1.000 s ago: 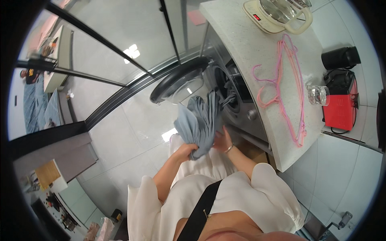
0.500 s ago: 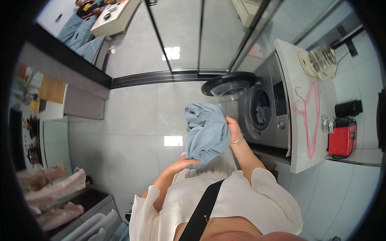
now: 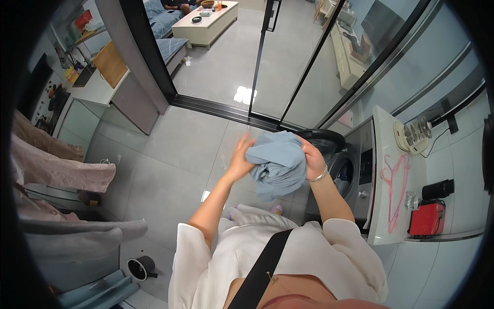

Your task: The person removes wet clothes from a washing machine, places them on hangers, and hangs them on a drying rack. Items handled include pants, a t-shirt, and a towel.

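Observation:
A bundled blue-grey garment [image 3: 278, 167] hangs in front of my body, its folds hiding what kind it is. On its right edge my right hand [image 3: 313, 161], with a bracelet at the wrist, is closed round the cloth. My left hand [image 3: 241, 160] is against the left edge, fingers stretched upward and slightly blurred, the thumb side hidden by the cloth. Beyond my right hand, the front-loading washing machine [image 3: 366, 177] has its round door [image 3: 324, 138] swung out; laundry [image 3: 340, 185] shows in the drum.
Pink hangers [image 3: 395, 193], a glass kettle [image 3: 414, 135] and a red appliance [image 3: 427, 219] stand on the right counter [image 3: 381, 226]. Clothes [image 3: 77, 172] hang at left above a dark bin [image 3: 141, 269]. A black-framed glass door [image 3: 293, 77] is ahead; a person sits beyond a low table [image 3: 206, 23].
My left hand has risen from the garment's lower corner to its upper left side. The garment is more bunched and slightly further right. My view has turned and tilted.

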A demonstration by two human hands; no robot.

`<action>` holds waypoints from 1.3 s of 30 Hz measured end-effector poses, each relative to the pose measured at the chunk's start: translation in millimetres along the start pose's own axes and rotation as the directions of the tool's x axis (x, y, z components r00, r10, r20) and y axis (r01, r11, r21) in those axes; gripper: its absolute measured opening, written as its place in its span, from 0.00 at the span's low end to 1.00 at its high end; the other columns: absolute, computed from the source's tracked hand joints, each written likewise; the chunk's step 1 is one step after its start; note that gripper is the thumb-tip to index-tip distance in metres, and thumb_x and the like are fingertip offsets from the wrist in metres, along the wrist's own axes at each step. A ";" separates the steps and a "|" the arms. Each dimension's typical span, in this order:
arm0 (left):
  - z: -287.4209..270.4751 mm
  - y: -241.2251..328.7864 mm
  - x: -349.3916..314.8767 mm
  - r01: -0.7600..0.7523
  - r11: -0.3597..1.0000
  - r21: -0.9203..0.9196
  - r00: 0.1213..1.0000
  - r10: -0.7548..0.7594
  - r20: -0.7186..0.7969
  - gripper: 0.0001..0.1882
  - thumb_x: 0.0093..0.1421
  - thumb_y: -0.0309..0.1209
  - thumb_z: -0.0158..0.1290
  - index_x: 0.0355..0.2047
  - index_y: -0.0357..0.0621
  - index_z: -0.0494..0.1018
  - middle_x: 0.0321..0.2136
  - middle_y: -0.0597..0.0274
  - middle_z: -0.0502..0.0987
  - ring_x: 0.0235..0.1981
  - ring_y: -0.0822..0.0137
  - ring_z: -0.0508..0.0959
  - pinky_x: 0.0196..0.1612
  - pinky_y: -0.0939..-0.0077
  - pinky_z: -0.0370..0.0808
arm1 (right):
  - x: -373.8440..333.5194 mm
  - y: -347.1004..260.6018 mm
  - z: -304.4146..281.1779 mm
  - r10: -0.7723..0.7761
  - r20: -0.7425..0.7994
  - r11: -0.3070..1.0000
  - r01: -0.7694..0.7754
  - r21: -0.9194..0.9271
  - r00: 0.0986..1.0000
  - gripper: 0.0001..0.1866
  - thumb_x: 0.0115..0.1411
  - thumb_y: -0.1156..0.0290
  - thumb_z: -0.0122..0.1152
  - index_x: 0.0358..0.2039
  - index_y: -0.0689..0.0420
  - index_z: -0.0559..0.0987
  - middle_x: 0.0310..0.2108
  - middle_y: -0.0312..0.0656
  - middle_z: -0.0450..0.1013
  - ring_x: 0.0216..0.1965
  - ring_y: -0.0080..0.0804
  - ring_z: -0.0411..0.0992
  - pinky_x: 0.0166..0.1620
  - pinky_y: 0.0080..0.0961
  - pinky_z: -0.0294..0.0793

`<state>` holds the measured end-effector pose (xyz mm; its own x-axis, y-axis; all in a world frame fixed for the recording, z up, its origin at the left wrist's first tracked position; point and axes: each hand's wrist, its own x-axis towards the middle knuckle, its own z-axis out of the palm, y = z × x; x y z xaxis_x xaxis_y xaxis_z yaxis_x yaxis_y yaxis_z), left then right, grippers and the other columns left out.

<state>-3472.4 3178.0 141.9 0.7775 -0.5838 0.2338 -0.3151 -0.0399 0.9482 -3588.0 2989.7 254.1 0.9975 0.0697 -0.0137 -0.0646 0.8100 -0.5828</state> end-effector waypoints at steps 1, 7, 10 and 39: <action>-0.2 14.3 15.2 0.062 0.992 -0.112 0.986 -0.043 0.164 0.31 0.49 0.33 0.59 0.52 0.39 0.64 0.44 0.55 0.71 0.46 0.66 0.69 0.50 0.72 0.65 | -2.3 -6.0 -2.4 0.003 -0.008 1.000 -0.003 -0.007 1.000 0.26 0.51 0.81 0.36 0.53 0.66 0.62 0.48 0.48 0.67 0.50 0.34 0.67 0.52 0.31 0.67; -55.1 104.7 64.6 0.176 0.982 0.071 0.904 -0.190 0.383 0.09 0.48 0.28 0.58 0.28 0.42 0.70 0.23 0.73 0.69 0.27 0.80 0.67 0.31 0.84 0.66 | -28.9 -67.0 -58.8 -0.027 -0.213 0.985 -0.010 -0.171 0.977 0.18 0.55 0.79 0.37 0.46 0.66 0.66 0.44 0.45 0.68 0.45 0.32 0.69 0.51 0.28 0.67; -60.3 160.5 99.7 0.122 0.979 0.164 0.912 -0.175 0.372 0.08 0.48 0.27 0.56 0.24 0.43 0.66 0.20 0.73 0.65 0.25 0.79 0.64 0.28 0.83 0.63 | -47.3 -79.5 -89.9 0.075 -0.278 0.954 -0.150 -0.260 0.958 0.17 0.55 0.79 0.39 0.46 0.64 0.66 0.42 0.43 0.69 0.44 0.28 0.69 0.49 0.26 0.68; 15.5 394.8 158.9 -0.237 0.920 -0.312 0.967 0.192 -0.166 0.09 0.58 0.24 0.43 0.38 0.35 0.68 0.29 0.58 0.75 0.30 0.71 0.77 0.32 0.81 0.75 | 30.9 1.5 -60.0 -0.595 0.169 -0.077 0.153 -0.985 0.786 0.40 0.45 0.53 0.65 0.54 0.61 0.60 0.51 0.53 0.61 0.54 0.48 0.59 0.56 0.32 0.59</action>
<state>-3481.7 3057.0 550.1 0.7818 -0.4377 0.4442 -0.3038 0.3548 0.8842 -3555.5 2958.1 204.1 0.8176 -0.3286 0.4727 0.1868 -0.6253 -0.7577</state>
